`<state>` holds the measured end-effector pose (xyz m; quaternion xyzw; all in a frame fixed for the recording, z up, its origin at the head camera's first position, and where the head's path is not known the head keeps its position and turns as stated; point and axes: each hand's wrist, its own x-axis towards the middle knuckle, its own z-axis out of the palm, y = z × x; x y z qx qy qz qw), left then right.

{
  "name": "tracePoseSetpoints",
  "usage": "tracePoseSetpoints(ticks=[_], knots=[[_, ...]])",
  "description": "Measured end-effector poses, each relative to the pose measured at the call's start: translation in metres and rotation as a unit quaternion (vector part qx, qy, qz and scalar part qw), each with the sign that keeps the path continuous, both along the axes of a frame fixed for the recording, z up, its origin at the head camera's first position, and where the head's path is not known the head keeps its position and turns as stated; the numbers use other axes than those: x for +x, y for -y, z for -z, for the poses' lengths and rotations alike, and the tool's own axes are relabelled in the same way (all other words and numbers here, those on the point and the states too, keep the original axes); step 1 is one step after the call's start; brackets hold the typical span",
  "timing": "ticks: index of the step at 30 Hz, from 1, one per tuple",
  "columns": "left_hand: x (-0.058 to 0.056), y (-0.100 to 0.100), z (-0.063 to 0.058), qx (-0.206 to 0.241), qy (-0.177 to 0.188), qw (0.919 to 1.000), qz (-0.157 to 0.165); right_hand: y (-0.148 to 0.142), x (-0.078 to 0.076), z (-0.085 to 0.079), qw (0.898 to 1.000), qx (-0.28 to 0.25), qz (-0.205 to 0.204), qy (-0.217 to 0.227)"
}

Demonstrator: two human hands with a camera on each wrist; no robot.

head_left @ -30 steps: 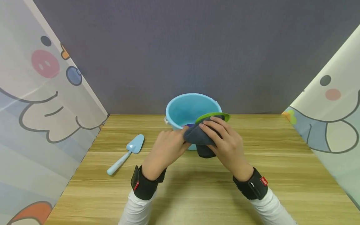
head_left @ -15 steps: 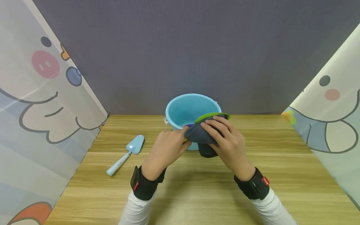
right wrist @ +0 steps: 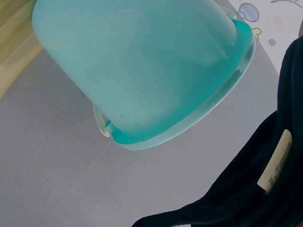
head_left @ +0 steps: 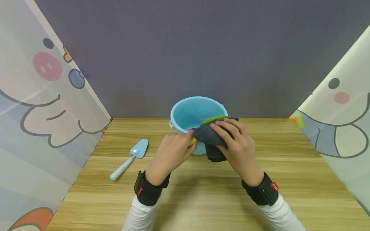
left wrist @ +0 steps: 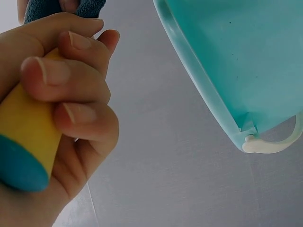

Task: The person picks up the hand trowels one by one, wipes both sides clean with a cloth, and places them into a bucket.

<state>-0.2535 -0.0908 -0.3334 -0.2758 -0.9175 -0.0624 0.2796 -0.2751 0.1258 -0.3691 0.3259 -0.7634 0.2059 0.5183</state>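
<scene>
My left hand grips a yellow handle with a blue end, its fingers curled round it in the left wrist view. A green edge shows past the far side of a dark blue-grey cloth; the rest of that tool's head is hidden beneath the cloth. My right hand holds the cloth, fingers bent over its top and a loose flap hanging below. In the right wrist view the cloth's white tag shows. Both hands are in front of a light blue bucket, overlapping its near rim.
To the left, a light blue toy trowel lies on the wooden table. A grey panel stands behind the bucket, and cartoon-printed panels flank the table on both sides. Something purple shows at the bucket's near rim.
My right hand and the cloth have slid slightly to the right, exposing more of the yellow handle by my left hand. The left hand, bucket and trowel stay about where they were.
</scene>
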Motion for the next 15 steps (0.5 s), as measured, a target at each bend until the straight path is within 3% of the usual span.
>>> tracePoseSetpoints(ticks=[15], knots=[[-0.0016,0.0017,0.0005,0.001,0.006,0.9999,0.013,-0.0021,-0.0006,-0.0021,0.996,-0.074,0.05,0.007]])
